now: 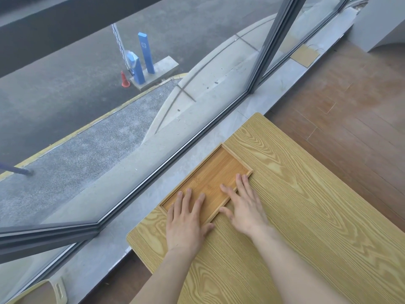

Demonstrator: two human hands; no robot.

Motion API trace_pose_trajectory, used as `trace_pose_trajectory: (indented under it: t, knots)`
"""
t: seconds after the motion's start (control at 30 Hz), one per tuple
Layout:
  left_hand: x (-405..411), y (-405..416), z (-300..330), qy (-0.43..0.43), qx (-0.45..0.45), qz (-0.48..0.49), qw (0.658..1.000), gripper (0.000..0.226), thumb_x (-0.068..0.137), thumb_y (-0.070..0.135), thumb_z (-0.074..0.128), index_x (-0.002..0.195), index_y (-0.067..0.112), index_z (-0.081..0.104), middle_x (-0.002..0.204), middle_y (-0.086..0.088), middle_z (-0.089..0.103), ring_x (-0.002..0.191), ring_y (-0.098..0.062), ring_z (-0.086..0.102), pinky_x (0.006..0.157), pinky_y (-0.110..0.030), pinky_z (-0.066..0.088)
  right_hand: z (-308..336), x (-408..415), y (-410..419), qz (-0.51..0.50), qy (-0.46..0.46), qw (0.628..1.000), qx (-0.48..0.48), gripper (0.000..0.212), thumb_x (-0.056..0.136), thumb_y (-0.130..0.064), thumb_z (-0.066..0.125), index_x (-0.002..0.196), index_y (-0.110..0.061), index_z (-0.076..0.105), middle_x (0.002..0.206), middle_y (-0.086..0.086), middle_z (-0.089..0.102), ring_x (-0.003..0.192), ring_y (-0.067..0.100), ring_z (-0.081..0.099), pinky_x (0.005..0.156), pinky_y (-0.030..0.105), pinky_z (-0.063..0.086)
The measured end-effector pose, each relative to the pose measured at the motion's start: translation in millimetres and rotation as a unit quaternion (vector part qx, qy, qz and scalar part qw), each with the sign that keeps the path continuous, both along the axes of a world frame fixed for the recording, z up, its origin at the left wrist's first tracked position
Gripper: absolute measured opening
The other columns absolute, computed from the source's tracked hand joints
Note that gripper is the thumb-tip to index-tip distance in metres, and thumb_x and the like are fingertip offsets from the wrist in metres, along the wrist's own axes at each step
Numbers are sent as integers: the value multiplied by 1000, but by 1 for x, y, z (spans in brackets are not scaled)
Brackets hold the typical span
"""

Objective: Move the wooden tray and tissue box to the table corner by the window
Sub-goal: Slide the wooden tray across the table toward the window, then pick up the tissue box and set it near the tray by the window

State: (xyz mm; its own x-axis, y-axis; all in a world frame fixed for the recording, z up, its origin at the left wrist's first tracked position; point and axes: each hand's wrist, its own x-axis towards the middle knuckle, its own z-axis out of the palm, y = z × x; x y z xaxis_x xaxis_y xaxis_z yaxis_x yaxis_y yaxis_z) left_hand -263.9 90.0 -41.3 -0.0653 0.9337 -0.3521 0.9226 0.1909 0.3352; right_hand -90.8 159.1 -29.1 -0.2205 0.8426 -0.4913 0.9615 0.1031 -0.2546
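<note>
Left hand [186, 218] and right hand [243, 207] lie flat with fingers spread, gripping nothing; the left rests inside the tray [210, 178], the right straddles its near rim. The tray sits along the window-side edge of the tabletop [306, 205], apparently placed. No tissue box is in view, so that half seems left. Beyond: grey sill [153, 187], window [109, 106], wooden floor [350, 106].

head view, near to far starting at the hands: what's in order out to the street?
Left hand and right hand flat on the shallow rectangular wooden tray → light wood-grain table edge → grey stone window sill → window glass → orange traffic cone → blue barrier posts.
</note>
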Motion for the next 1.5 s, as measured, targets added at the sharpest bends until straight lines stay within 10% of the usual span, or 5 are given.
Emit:
trace_pose_trajectory:
  t: [0.37, 0.67, 1.13, 1.5]
  knots:
    - [6, 3, 13, 23, 23, -36, 999, 83, 85, 78, 35, 156, 39, 20, 168, -4, 10, 155, -30, -5, 123, -53, -4, 14, 33, -42, -81, -69, 992, 62, 96, 86, -87, 25, 164, -38, -1, 171, 16, -17, 158, 34, -21, 129, 57, -7]
    - [58, 6, 44, -5, 30, -122, 992, 95, 75, 94, 11, 156, 47, -4, 167, 2, -18, 147, -24, -34, 119, -54, -19, 51, 96, -89, -165, -102, 981, 26, 102, 81, -95, 13, 158, -40, -26, 166, 14, -33, 154, 35, -32, 126, 62, -15]
    - [287, -98, 91, 0, 44, -296, 954, 95, 76, 93, 15, 154, 47, -12, 168, 3, -15, 151, -20, -25, 121, -49, -17, 97, 326, -270, -365, -51, 927, 73, 123, 54, -97, -13, 162, -39, -13, 171, 8, -23, 158, 28, -22, 130, 50, -10]
    - [502, -229, 110, -65, 1, -402, 913, 91, 78, 89, 22, 156, 45, 2, 169, 5, 4, 155, -21, 3, 125, -43, 5, 114, 523, -445, -540, 21, 821, 183, 80, 96, -64, 53, 163, -33, 24, 173, 3, 20, 158, 25, 23, 124, 44, 31]
